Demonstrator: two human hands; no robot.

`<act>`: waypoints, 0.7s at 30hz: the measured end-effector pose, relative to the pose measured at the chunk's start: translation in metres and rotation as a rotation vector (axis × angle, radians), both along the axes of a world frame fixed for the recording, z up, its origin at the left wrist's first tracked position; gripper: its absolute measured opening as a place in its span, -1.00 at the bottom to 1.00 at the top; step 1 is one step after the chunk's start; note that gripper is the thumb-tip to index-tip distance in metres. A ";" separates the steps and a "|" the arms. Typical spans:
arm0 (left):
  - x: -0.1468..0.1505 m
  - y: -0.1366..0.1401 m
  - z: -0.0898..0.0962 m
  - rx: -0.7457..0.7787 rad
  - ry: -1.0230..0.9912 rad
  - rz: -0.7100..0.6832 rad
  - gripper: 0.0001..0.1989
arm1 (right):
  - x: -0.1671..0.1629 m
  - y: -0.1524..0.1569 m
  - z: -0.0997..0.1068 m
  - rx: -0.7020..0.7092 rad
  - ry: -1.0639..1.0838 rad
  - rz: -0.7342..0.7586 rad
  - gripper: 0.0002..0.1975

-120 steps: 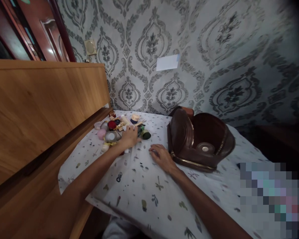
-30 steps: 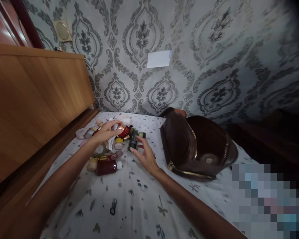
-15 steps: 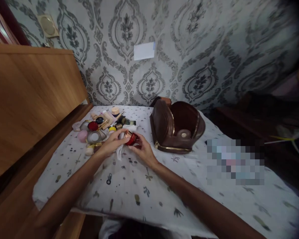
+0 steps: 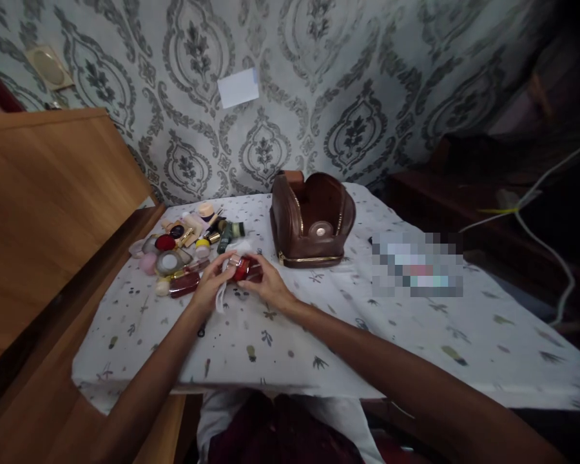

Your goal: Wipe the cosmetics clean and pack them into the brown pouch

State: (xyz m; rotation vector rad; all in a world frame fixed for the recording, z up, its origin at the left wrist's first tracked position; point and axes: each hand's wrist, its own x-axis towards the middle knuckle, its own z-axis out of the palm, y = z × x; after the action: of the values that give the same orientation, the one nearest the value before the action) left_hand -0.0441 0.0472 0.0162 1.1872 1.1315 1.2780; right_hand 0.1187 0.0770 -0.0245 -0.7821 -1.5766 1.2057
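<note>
Between my two hands, over the near edge of a pile of cosmetics, is a small red cosmetic jar (image 4: 242,268) with a shiny cap. My left hand (image 4: 212,285) closes around its cap end, with a white cloth or tissue (image 4: 220,299) hanging below the fingers. My right hand (image 4: 272,283) grips the red end with thumb and fingertips. Just left of my left hand lies a dark red bottle (image 4: 184,285). Behind it are a round clear container (image 4: 169,262), a red-topped compact (image 4: 165,242), a yellow-lidded jar (image 4: 202,247) and a dark green tube (image 4: 225,238).
An unzipped brown leather bag (image 4: 312,225) stands beyond my right hand. A blurred-out item (image 4: 415,265) lies further right on the patterned white cloth (image 4: 290,361). A wooden cabinet (image 4: 62,212) borders the left side, and a patterned wall (image 4: 265,148) rises behind. A pale cable (image 4: 536,225) hangs at right.
The camera view has shifted, so the bag and wall sit further left. The red jar has turned slightly between my hands, and both hands still hold it.
</note>
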 end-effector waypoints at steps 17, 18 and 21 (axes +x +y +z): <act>-0.014 -0.007 -0.007 0.324 0.541 0.307 -0.50 | 0.003 -0.002 0.009 -0.095 -0.132 -0.026 -0.36; -0.015 -0.008 -0.008 0.325 0.524 0.319 -0.47 | 0.003 -0.002 0.008 -0.099 -0.124 -0.026 -0.37; -0.018 -0.008 -0.008 0.296 0.496 0.330 -0.41 | 0.001 0.001 0.005 -0.093 -0.090 -0.025 -0.39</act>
State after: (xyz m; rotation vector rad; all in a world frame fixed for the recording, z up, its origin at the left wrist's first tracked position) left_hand -0.0619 0.0395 0.0079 1.6486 1.5863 1.4800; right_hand 0.1199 0.0780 -0.0198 -0.9256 -1.5875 1.2476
